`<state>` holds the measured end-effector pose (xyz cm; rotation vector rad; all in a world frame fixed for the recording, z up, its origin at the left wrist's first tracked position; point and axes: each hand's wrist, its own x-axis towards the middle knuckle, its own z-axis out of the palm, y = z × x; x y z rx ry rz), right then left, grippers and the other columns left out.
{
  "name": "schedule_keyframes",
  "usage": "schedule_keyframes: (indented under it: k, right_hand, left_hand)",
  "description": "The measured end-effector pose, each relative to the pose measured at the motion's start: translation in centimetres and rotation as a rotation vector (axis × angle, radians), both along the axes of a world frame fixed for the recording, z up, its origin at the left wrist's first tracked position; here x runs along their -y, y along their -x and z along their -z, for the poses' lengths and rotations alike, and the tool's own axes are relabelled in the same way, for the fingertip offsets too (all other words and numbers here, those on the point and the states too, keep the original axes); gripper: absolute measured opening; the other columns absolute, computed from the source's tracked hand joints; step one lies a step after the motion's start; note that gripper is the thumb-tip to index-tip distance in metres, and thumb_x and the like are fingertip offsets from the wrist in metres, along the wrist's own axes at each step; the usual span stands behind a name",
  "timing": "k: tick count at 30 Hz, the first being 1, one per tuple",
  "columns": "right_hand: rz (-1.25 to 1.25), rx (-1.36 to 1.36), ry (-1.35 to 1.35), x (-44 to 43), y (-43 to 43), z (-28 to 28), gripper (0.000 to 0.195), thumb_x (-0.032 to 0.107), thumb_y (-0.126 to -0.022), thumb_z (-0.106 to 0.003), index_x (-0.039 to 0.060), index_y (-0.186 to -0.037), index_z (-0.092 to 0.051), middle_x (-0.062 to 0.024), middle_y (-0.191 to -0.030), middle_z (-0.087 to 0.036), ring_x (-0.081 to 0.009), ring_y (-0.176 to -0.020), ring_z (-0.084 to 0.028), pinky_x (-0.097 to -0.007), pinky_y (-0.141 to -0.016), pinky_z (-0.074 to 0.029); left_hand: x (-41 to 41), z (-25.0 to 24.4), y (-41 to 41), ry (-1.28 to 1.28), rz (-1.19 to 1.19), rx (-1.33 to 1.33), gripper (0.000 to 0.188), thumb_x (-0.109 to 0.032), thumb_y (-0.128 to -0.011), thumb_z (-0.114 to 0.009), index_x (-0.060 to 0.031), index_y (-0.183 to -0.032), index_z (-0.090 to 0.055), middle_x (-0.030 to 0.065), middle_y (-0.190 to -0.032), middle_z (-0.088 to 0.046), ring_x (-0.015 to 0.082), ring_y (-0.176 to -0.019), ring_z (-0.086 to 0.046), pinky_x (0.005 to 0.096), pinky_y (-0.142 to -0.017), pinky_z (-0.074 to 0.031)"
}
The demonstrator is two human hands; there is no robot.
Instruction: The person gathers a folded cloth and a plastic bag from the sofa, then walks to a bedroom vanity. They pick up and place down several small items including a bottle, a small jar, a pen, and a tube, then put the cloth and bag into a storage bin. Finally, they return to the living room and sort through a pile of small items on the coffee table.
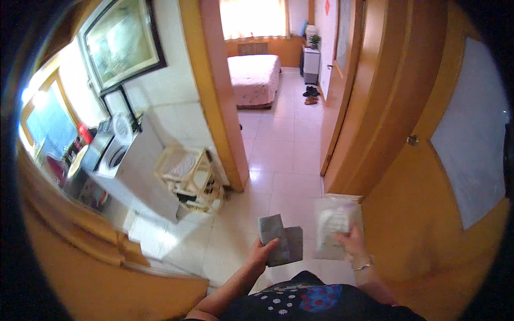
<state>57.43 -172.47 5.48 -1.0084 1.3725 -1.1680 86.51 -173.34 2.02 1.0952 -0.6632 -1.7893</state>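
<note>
My left hand [263, 252] grips a folded grey cloth [283, 240], its thumb laid across the front. To its right, my right hand [353, 242] is closed on a flat, pale, clear-looking packet [331, 222] with something whitish inside. Motion blurs the packet, so its contents cannot be made out. Both items are held apart from each other above the tiled floor, in front of my dark patterned top [305, 299].
A doorway ahead leads to a bedroom with a bed [255, 80] and shoes [311, 96] on the floor. A cream plastic rack [188, 172] and a washing machine [136, 172] stand left. A wooden door [401, 208] is close on the right.
</note>
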Motion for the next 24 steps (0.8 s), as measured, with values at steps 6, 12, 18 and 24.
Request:
schedule_keyframes:
  k: [6, 12, 18, 24]
  right_hand:
    - [0.372, 0.292, 0.023, 14.9, 3.7, 2.4, 0.056, -0.002, -0.072, -0.068, 0.0044, -0.123, -0.047, -0.0064, -0.109, -0.059, -0.0172, -0.09, -0.06, -0.0322, -0.076, -0.052]
    - [-0.042, -0.012, 0.01, 36.9, 1.5, 6.7, 0.044, -0.005, -0.081, -0.056, 0.0024, -0.123, -0.045, -0.0059, -0.115, -0.057, -0.0165, -0.106, -0.053, -0.0312, -0.091, -0.044]
    - [-0.291, 0.408, 0.03, 56.2, -4.9, 4.1, 0.027, 0.003, -0.092, -0.045, 0.0028, -0.119, -0.047, -0.0061, -0.111, -0.055, -0.0149, -0.104, -0.05, -0.028, -0.092, -0.041]
    - [-0.271, 0.276, -0.06, 72.6, -4.5, 4.0, 0.03, 0.016, -0.098, -0.038, 0.0032, -0.126, -0.042, -0.0058, -0.115, -0.051, -0.014, -0.106, -0.048, -0.0286, -0.094, -0.039]
  left_hand:
    - [19.2, -1.6, 2.5, -0.107, 0.216, -0.133, 0.039, -0.019, -0.083, -0.066, -0.0042, -0.116, -0.051, 0.0088, -0.102, -0.061, 0.024, -0.091, -0.062, 0.0416, -0.077, -0.053]
    - [37.0, -2.5, 5.2, -0.086, 0.138, -0.083, 0.038, -0.018, -0.084, -0.066, -0.0037, -0.116, -0.052, 0.0078, -0.099, -0.063, 0.0224, -0.086, -0.063, 0.0399, -0.074, -0.054]
    - [53.4, -3.1, 4.9, 0.012, -0.06, -0.033, 0.037, -0.015, -0.082, -0.066, -0.003, -0.114, -0.052, 0.0087, -0.097, -0.062, 0.0214, -0.085, -0.062, 0.0381, -0.073, -0.054]
    - [71.8, 1.5, 5.5, 0.029, -0.044, 0.065, 0.047, -0.018, -0.082, -0.066, -0.001, -0.119, -0.043, 0.0108, -0.105, -0.058, 0.0204, -0.093, -0.058, 0.0357, -0.081, -0.049]
